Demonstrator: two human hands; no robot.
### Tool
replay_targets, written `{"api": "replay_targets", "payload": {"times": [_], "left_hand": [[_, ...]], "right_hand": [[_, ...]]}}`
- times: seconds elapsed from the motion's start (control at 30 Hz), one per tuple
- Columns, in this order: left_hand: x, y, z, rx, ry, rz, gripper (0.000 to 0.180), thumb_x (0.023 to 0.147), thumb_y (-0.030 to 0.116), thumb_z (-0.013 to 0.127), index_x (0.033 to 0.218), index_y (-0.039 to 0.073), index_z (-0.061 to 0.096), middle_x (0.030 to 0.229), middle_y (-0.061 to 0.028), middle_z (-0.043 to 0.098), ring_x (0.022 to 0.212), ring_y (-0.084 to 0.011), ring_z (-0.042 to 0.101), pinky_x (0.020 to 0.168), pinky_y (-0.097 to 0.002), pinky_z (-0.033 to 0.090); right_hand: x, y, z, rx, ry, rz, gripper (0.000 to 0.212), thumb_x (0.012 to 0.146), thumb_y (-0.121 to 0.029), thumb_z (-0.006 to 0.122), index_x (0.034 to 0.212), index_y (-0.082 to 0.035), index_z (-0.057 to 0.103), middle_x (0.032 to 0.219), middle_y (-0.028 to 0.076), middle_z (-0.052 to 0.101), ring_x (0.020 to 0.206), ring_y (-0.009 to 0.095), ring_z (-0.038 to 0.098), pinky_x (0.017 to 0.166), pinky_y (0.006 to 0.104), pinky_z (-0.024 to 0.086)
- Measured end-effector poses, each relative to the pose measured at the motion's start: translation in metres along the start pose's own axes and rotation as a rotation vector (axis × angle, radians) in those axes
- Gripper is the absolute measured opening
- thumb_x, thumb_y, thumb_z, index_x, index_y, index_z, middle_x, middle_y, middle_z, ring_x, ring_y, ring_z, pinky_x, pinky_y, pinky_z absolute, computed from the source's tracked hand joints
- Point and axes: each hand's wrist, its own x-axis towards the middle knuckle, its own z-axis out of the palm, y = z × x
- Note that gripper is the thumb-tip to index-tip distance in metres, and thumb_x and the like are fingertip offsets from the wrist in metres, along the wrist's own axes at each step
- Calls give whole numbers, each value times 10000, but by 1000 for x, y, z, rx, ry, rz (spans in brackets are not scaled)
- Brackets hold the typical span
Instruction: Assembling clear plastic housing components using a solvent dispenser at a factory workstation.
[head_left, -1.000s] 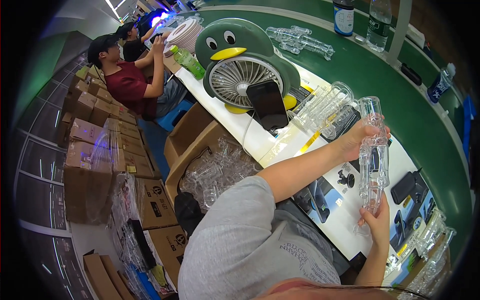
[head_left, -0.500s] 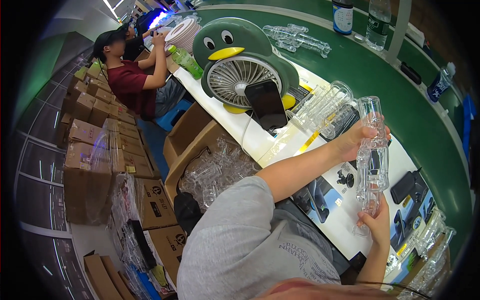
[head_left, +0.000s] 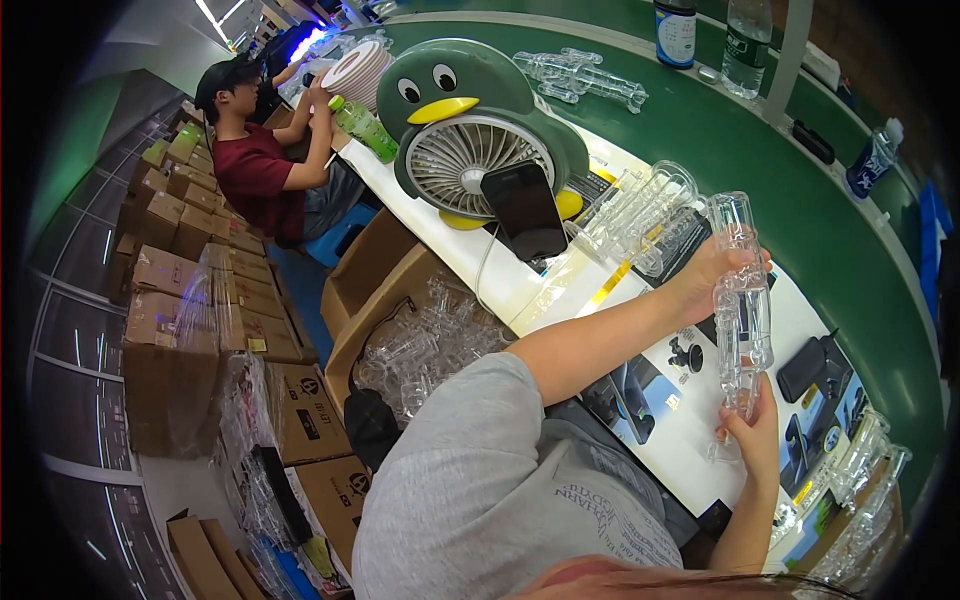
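Where the long, clear, tubular plastic part (head_left: pixel 742 310) is: roughly upright in view, between my two hands, over the white printed card (head_left: pixel 690 435).
Left hand (head_left: pixel 705 278): wrapped around the part's upper section, fingers curled to its far side.
Right hand (head_left: pixel 752 428): thumb and fingers pinched around the narrower lower section; I can't make out the tip below.
Change at the part: almost none over the last second; both grips match the earlier frames, and the whole scene has slid slightly left, so I read head motion.
Meaning for the work: I judge this a steady two-handed hold, with no new stage begun.
Loose clear plastic pieces (head_left: pixel 655 215): beside the left forearm, not touched by either hand.
Black soft-looking case (head_left: pixel 805 368): right of the part, apart from it.
Green penguin-shaped fan (head_left: pixel 480 150): farther left, black phone (head_left: pixel 525 210) leaning on it.
Co-worker in dark red shirt (head_left: pixel 258 180): beyond the fan; head has shifted.
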Motion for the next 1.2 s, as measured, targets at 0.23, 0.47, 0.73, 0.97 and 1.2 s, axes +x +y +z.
{"api": "replay_targets", "payload": {"times": [0.23,0.47,0.73,0.97,1.2], "left_hand": [[-2,-7,3,59,145,104,343,819,377,617,964,109,458,845,-54,575,785,-136,588,711,-292,496],[-3,-8,5,70,116,106,290,819,361,570,921,92,539,827,-64,604,756,-137,598,657,-290,507],[-7,-7,5,106,41,141,294,828,348,567,953,85,527,853,-69,608,807,-149,609,692,-305,513],[3,-12,-6,157,21,126,504,841,444,557,1119,30,481,1037,-123,578,996,-209,569,859,-346,472],[15,-31,-28,84,39,13,441,953,385,379,1231,43,398,1126,-103,533,1011,-193,538,904,-340,425]], "right_hand": [[-2,-3,8,-19,5,21,626,723,-19,577,1306,-41,349,736,28,507,517,80,486,460,213,441],[-4,-10,15,2,-11,47,547,723,13,610,1217,-17,377,798,42,525,526,70,479,440,203,421],[-5,-10,16,15,-28,40,585,715,30,613,1249,-10,378,781,42,535,512,68,472,420,209,418],[-6,-5,7,-11,41,28,602,731,-89,643,1264,-10,375,750,11,503,476,83,484,408,213,423],[-3,-19,-1,103,155,-71,563,739,-130,661,1239,-9,434,770,-5,492,554,63,490,493,221,477]]}}
